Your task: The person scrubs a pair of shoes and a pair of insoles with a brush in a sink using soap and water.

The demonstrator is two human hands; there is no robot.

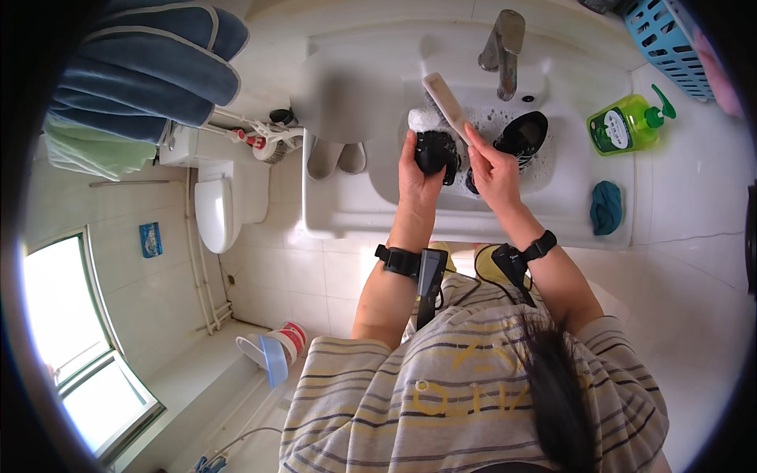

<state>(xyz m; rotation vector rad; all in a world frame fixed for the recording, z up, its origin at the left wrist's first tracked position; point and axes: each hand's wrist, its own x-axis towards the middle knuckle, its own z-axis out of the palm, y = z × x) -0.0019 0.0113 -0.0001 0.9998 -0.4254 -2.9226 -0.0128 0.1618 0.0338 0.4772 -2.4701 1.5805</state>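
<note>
My left hand [419, 171] grips a black shoe [434, 152] over the basin of a white sink [355, 207]. White foam [427, 120] covers the shoe's far end. In my right hand [494, 171] is the handle of a pale scrubbing brush [446, 106], which slants up and left over the shoe; its bristles face the foam and are mostly hidden. A second black shoe [523, 133] with pale laces lies in the soapy basin, just beyond my right hand. Bubbles dot the basin around it.
A metal faucet [504, 53] rises behind the basin. On the right ledge are a green pump bottle [624, 125] and a teal cloth [606, 208]; a blue plastic basket [668, 47] stands behind. Grey slipper-like items [323, 159] rest at left. Towels [148, 65] hang near the toilet [214, 213].
</note>
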